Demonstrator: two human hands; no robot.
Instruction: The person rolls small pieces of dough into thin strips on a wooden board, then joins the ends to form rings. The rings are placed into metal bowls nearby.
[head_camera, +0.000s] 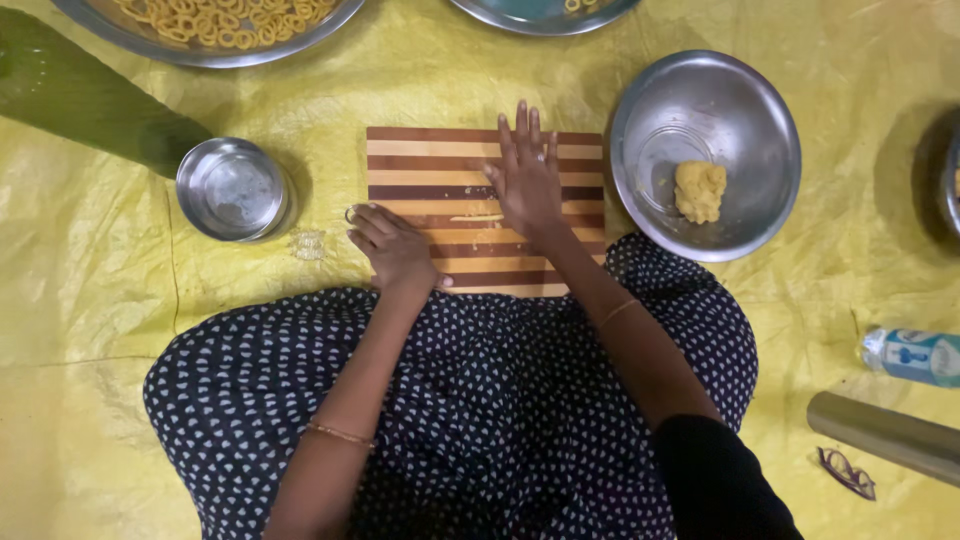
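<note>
A striped wooden board (420, 150) lies on the yellow sheet in front of my lap. My right hand (525, 180) lies flat on the board, fingers spread, over a thin roll of yellow dough (476, 217) that sticks out to its left. At the board's left edge my left hand (392, 247) rests with fingers loosely curled; whether it holds anything cannot be told. A steel bowl (745, 110) to the right of the board holds a lump of yellow dough (699, 190).
A small steel bowl (232, 188) stands left of the board. A large steel tray (150, 40) with several dough rings lies at the top left, another tray (545, 12) at the top middle. A plastic bottle (910, 355) and a steel cylinder (885, 435) lie at the right.
</note>
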